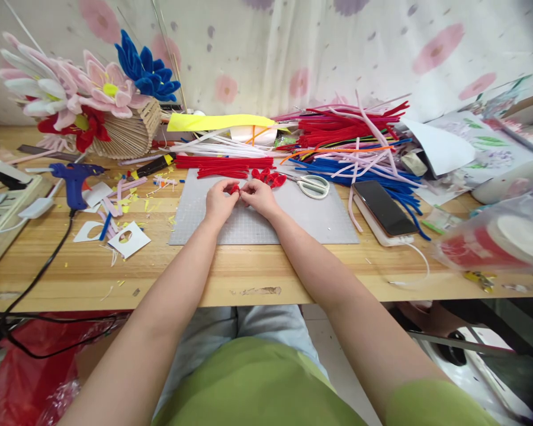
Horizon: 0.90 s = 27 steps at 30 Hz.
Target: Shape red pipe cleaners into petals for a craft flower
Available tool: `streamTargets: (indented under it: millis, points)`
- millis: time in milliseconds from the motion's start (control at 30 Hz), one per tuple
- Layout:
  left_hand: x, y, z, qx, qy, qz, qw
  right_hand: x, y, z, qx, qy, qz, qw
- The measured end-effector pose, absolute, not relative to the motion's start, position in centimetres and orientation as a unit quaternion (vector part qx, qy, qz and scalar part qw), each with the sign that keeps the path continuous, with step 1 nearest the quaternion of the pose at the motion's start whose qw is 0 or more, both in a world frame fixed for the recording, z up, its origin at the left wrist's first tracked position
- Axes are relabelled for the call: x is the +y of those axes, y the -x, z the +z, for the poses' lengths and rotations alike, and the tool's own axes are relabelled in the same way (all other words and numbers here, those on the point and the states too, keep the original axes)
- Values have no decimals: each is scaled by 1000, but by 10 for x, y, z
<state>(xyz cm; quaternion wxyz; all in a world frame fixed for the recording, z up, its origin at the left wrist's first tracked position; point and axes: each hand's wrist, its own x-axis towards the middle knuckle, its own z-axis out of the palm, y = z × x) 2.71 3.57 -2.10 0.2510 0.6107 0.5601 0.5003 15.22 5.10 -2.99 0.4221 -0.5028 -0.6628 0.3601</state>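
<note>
A small piece of red pipe cleaner [234, 189] is pinched between my two hands over the grey cutting mat [266, 231]. My left hand [221, 201] closes its fingertips on the left side of it. From the other side, the fingers of my right hand [258, 196] are pressed together at the same piece, partly hiding it. Just behind my right hand lie several looped red pipe cleaner petals [275, 178]. White-handled scissors [313, 186] rest on the mat to the right. Along the mat's far edge runs a row of straight red pipe cleaners [224, 164].
A blue glue gun [75, 180] with a trailing cord stands at left, near cut paper squares [129, 238] and scraps. Pipe cleaner flowers [109, 89] sit behind it. Heaped pipe cleaners [350, 127] fill the back. At right are a phone [384, 207] and a bagged cup [493, 239].
</note>
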Motion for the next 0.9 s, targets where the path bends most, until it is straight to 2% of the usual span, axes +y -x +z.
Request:
streamTargets:
  millis: [200, 367, 600, 767, 900]
  points:
    - [33, -30, -18, 586, -611, 484, 222, 48, -148, -27, -706, 502, 236, 440]
    - [34, -32, -18, 614, -581, 487, 221, 48, -147, -27, -709, 500, 212, 450]
    - [39, -30, -26, 602, -545, 515, 274, 45, -146, -25, -706, 505, 206, 452]
    - [39, -29, -26, 579, -567, 518, 274, 49, -147, -29, -683, 504, 246, 468]
    - [38, -26, -22, 539, -543, 548, 337, 56, -156, -32, -651, 464, 405, 443]
